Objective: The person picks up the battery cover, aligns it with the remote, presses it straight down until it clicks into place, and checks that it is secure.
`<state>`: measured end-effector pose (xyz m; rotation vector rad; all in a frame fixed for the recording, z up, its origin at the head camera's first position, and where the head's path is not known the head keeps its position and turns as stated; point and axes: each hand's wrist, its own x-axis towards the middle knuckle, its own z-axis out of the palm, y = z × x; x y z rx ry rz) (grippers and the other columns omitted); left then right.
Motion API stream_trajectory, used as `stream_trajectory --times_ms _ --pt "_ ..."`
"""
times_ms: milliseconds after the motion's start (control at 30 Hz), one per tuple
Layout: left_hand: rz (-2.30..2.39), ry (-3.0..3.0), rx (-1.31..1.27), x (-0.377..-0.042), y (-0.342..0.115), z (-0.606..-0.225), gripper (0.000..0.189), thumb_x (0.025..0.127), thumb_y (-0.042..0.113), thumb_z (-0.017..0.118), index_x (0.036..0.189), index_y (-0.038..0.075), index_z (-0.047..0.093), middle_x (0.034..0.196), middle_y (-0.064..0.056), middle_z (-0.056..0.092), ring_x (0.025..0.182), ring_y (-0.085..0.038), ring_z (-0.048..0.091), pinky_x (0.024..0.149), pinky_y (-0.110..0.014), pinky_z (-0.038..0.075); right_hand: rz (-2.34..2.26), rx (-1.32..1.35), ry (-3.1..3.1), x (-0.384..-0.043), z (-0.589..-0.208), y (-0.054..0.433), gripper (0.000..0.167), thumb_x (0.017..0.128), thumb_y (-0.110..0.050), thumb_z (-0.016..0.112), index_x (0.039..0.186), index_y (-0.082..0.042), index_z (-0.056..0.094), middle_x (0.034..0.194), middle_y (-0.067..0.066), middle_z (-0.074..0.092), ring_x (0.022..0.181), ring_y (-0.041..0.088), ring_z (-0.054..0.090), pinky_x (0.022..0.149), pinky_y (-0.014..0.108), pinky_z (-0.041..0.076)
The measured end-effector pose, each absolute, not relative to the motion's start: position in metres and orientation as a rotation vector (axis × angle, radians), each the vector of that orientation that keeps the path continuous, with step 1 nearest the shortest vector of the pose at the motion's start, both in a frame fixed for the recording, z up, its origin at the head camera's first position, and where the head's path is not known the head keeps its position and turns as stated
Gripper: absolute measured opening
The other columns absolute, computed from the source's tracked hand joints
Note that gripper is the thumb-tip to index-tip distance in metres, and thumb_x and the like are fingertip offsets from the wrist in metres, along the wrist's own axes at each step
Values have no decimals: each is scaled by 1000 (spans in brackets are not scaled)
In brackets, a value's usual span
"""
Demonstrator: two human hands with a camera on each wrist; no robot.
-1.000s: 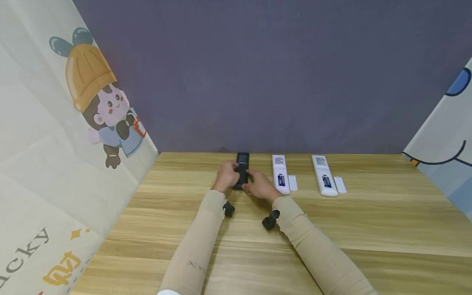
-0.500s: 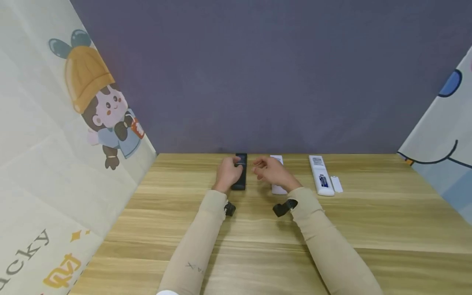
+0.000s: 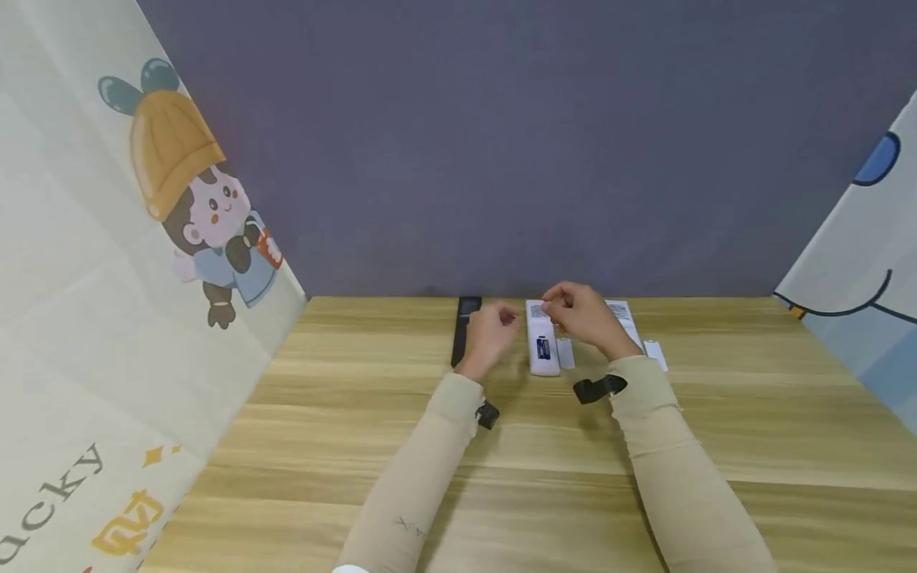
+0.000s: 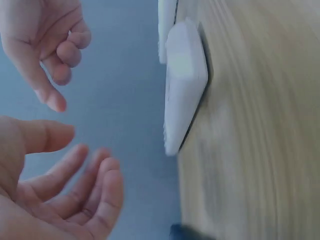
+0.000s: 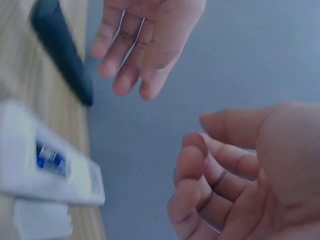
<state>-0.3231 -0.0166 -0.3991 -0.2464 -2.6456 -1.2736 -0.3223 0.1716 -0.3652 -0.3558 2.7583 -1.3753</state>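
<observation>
Left hand (image 3: 490, 334) has its fingers loosely curved, thumb apart; right hand (image 3: 586, 317) is much the same — nothing held in either. I'd call it partway: the middle white remote (image 3: 539, 326) has batteries (image 3: 544, 348) in, but its cover (image 3: 567, 355) lies just beside it (not fitted). That remote's on the table (image 3: 301, 446), between the hands in the head view — long axis running away from the person, battery end nearest them. Black remote (image 3: 461, 342) is half hidden, so can't tell about its cover.

Left hand (image 4: 62, 202) at lower left, fingers loosely bent; right hand (image 4: 37, 40) at upper left, apart from it. Top centre, a white remote (image 4: 184, 85) lies on a wooden table (image 4: 255, 120) filling the right.
</observation>
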Motion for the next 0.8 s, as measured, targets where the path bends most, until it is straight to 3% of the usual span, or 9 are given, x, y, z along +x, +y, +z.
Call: stream_trajectory --times_ms 233,533,800 --pt "-1287 -2859 -57 -325 11 -410 32 93 24 72 121 8 73 114 -8 76 101 -24 70 85 -37 57 -986 -364 2832 -334 -382 181 30 103 -17 56 124 4 62 97 21 71 78 26 67 65 33 54" --pt "-1123 -2940 -26 -329 27 -421 31 90 29 76 108 4 72 104 -12 75 89 -27 68 73 -37 55 -650 -313 2841 -339 -400 188 36 98 -10 60 130 7 60 129 27 64 105 37 65 86 48 55" --pt "-1043 -2921 -75 -327 36 -422 27 84 30 80 96 8 69 91 -8 72 79 -24 64 61 -34 48 -607 -309 2904 -336 -409 191 26 87 -6 66 111 5 66 109 22 70 87 30 62 77 46 53"
